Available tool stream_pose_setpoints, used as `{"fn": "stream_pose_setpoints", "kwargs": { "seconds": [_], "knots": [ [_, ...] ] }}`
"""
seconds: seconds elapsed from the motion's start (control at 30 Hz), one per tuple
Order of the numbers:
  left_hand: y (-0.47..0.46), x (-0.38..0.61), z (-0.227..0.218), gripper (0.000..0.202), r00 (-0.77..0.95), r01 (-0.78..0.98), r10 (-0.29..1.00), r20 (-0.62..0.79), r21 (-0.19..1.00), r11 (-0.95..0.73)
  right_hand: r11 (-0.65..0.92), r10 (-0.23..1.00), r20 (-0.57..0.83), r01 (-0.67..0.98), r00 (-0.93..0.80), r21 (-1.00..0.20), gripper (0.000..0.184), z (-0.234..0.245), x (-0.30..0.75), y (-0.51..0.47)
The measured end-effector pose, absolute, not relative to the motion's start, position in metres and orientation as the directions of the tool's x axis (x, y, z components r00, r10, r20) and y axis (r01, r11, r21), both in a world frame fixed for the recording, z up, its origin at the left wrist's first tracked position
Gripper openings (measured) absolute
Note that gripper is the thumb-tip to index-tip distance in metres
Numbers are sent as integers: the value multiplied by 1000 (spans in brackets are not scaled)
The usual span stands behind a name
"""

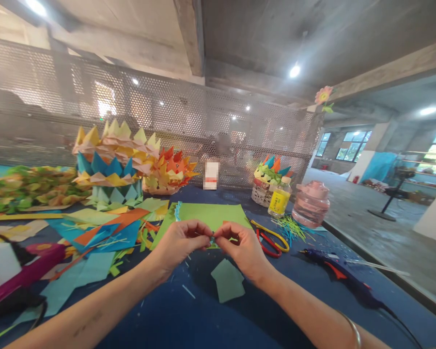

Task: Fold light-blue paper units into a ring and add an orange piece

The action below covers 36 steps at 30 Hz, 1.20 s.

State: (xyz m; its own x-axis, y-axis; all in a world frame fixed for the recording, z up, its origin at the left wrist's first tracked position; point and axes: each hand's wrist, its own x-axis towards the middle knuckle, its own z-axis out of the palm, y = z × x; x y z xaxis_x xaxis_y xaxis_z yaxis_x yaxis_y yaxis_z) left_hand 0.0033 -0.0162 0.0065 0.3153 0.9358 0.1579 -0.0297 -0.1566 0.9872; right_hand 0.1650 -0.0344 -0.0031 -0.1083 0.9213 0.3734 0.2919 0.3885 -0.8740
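My left hand and my right hand meet above the blue table, fingertips pinched together on a tiny piece of blue-green paper. The piece is too small to see its shape. Just below my right hand a folded teal paper shape lies flat on the table. Behind my hands lies a stack of green paper sheets.
Red and yellow scissors lie right of the green sheets. A dark glue gun rests at right, a pink one at left. Folded paper crowns, a yellow bottle and a pink jar stand behind. Paper scraps cover the left.
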Motion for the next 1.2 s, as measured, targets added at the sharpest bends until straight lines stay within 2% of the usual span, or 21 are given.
{"fn": "stream_pose_setpoints", "kwargs": {
  "seconds": [0.3,0.5,0.67,0.87,0.97,1.2],
  "knots": [
    [-20,2,8,16,346,-145,938,7,988,46,423,905,409,341,-116,-839,7,-7,165,-34],
    [-17,1,3,22,369,-148,929,15,988,43,476,873,474,414,-115,-776,9,-5,164,-36],
    [-15,3,3,25,330,-109,941,69,993,-34,471,878,462,407,-127,-782,6,-2,163,-39],
    [-11,3,0,20,285,-28,931,226,973,-228,347,938,332,268,-100,-899,15,2,163,-38],
    [-9,3,-4,17,290,32,911,293,948,-315,357,934,327,297,-146,-886,21,-1,164,-36],
    [-15,4,-4,9,308,136,863,400,880,-456,313,949,278,340,-148,-887,22,-8,167,-32]
  ]
}}
